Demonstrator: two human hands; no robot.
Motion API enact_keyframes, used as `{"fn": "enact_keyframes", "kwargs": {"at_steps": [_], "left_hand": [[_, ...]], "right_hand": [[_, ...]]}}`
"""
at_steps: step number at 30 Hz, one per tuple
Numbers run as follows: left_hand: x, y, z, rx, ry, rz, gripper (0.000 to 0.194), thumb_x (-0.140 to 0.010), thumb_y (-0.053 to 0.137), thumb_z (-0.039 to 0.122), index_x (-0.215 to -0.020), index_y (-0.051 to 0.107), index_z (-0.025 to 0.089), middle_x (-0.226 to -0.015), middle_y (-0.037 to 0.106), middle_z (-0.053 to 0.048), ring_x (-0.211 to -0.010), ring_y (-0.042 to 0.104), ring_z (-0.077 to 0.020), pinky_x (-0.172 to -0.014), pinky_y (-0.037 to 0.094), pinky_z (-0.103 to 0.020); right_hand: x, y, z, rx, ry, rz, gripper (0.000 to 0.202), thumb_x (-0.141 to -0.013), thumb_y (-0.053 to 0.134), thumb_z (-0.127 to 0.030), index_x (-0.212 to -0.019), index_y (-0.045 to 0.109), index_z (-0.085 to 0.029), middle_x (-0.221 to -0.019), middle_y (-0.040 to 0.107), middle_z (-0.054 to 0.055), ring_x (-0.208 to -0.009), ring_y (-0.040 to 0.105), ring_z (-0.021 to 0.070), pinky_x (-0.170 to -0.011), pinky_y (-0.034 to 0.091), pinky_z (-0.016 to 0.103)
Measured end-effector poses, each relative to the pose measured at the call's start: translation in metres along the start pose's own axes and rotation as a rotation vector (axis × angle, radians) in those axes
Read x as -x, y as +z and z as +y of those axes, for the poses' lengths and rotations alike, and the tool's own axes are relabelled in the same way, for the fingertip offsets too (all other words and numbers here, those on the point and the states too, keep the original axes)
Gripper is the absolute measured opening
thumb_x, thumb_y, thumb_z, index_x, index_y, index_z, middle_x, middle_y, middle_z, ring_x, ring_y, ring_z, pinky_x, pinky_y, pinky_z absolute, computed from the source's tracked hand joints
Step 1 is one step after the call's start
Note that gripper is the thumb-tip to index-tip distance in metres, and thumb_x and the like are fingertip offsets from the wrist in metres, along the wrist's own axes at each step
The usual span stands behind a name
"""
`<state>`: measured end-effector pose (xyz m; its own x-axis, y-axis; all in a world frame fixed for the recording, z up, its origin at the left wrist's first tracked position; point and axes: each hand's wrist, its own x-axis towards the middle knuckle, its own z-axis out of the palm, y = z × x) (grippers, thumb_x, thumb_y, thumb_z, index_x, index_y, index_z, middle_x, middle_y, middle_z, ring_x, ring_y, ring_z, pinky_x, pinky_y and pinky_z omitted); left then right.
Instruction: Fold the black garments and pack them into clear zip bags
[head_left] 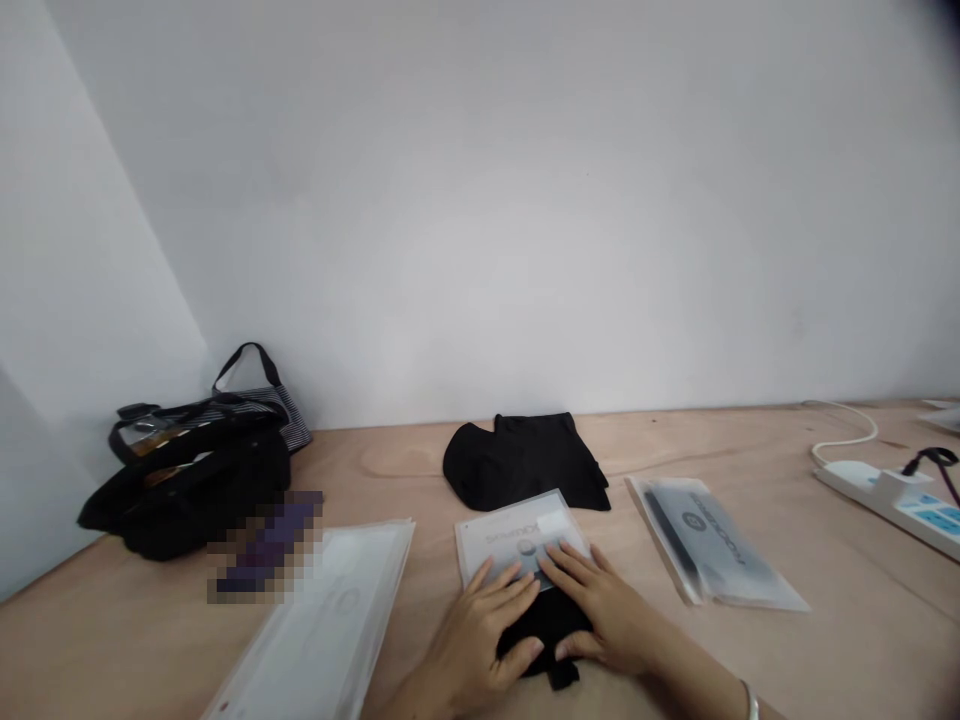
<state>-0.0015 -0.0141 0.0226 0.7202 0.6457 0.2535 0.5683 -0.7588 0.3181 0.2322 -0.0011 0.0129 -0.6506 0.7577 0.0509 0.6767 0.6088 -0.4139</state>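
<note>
A frosted plastic bag [510,525] with printed lettering lies on the table in front of me. Folded black fabric [551,625] lies at the bag's near end, with a short black tab at its near edge; whether it is partly inside the bag I cannot tell. My left hand [487,630] rests flat on the left side of both, fingers stretched out. From the right, my right hand [604,610] lies the same way, fingertips on the plastic and thumb by the fabric. Just beyond the bag is a black garment [529,462], spread out.
Another frosted bag [697,540] with dark contents lies to the right. On the left is a stack of frosted bags [330,620], beside a pixelated purple item [270,545]. A black bag [195,495] stands at the far left, a white power strip [892,490] at the right.
</note>
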Motion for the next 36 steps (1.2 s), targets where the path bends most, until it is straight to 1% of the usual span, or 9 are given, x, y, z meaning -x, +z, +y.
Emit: {"fn": "enact_keyframes", "kwargs": {"at_steps": [5,10,15,19,22,25,27,30,36], "left_hand": [[0.001,-0.001,0.001,-0.043,0.049,-0.027,0.046,-0.086,0.045,0.038,-0.130,0.032,0.033,-0.136,0.036,-0.001,-0.126,0.029,-0.0227,-0.102,0.026,-0.050],[0.000,0.000,-0.002,-0.024,0.066,-0.038,0.053,-0.084,0.049,0.039,-0.132,0.029,0.031,-0.135,0.038,-0.004,-0.126,0.030,-0.0243,-0.102,0.025,-0.052],[-0.002,0.010,-0.011,-0.016,0.054,0.045,0.048,-0.085,0.049,0.025,-0.130,0.034,0.030,-0.128,0.048,-0.002,-0.121,0.040,-0.0217,-0.101,0.028,-0.051],[-0.001,0.014,-0.016,-0.019,0.060,0.111,0.043,-0.085,0.045,0.020,-0.126,0.041,0.031,-0.123,0.053,0.000,-0.116,0.045,-0.0197,-0.100,0.031,-0.048],[0.000,0.013,-0.015,-0.024,0.029,0.149,0.046,-0.084,0.049,0.026,-0.128,0.038,0.029,-0.124,0.052,-0.002,-0.118,0.043,-0.0208,-0.101,0.030,-0.047],[-0.001,0.011,-0.012,-0.049,-0.034,0.165,0.066,-0.079,0.054,0.041,-0.136,0.024,0.024,-0.132,0.044,-0.006,-0.123,0.036,-0.0249,-0.102,0.028,-0.050],[-0.003,0.012,-0.012,-0.069,-0.043,0.130,0.067,-0.079,0.054,0.043,-0.136,0.023,0.026,-0.134,0.041,-0.006,-0.124,0.034,-0.0259,-0.101,0.028,-0.051],[-0.006,0.014,-0.012,-0.089,-0.034,0.113,0.050,-0.083,0.051,0.031,-0.130,0.035,0.029,-0.129,0.047,-0.002,-0.121,0.039,-0.0235,-0.101,0.029,-0.052],[-0.006,0.020,-0.018,-0.086,-0.018,0.205,0.044,-0.081,0.049,0.015,-0.122,0.046,0.029,-0.117,0.058,0.000,-0.111,0.050,-0.0212,-0.099,0.034,-0.052]], "right_hand": [[0.006,-0.006,0.003,0.027,-0.081,-0.023,0.095,-0.065,0.055,-0.065,-0.138,0.009,-0.026,-0.143,0.017,0.012,-0.129,0.013,0.0340,-0.099,0.002,0.061],[0.005,0.002,0.004,0.070,-0.055,0.011,0.082,-0.073,0.047,-0.063,-0.138,0.012,-0.027,-0.143,0.020,0.012,-0.129,0.014,0.0330,-0.099,0.007,0.061],[-0.006,0.013,-0.001,0.115,0.031,0.097,0.067,-0.078,0.051,-0.050,-0.136,0.024,-0.027,-0.138,0.033,0.009,-0.126,0.027,0.0304,-0.100,0.010,0.059],[-0.008,0.007,-0.005,0.113,0.029,0.175,0.057,-0.076,0.057,-0.042,-0.129,0.039,-0.029,-0.129,0.046,0.007,-0.119,0.039,0.0270,-0.102,0.012,0.054],[-0.001,-0.003,0.000,0.101,-0.022,0.167,0.066,-0.074,0.056,-0.051,-0.131,0.036,-0.027,-0.132,0.043,0.007,-0.122,0.035,0.0272,-0.102,0.013,0.053],[0.004,-0.007,0.009,0.116,-0.049,0.156,0.071,-0.074,0.053,-0.053,-0.134,0.031,-0.023,-0.135,0.037,0.010,-0.125,0.029,0.0285,-0.102,0.012,0.054],[0.004,-0.005,0.013,0.116,-0.048,0.171,0.064,-0.076,0.052,-0.048,-0.132,0.035,-0.022,-0.133,0.042,0.010,-0.124,0.032,0.0275,-0.102,0.015,0.052],[-0.001,0.001,0.010,0.110,-0.025,0.236,0.046,-0.077,0.053,-0.037,-0.120,0.050,-0.023,-0.122,0.054,0.008,-0.117,0.041,0.0254,-0.100,0.020,0.049],[-0.011,0.011,-0.003,0.093,0.037,0.389,0.020,-0.073,0.051,-0.019,-0.090,0.062,-0.021,-0.097,0.065,0.004,-0.098,0.052,0.0209,-0.091,0.029,0.041]]}}
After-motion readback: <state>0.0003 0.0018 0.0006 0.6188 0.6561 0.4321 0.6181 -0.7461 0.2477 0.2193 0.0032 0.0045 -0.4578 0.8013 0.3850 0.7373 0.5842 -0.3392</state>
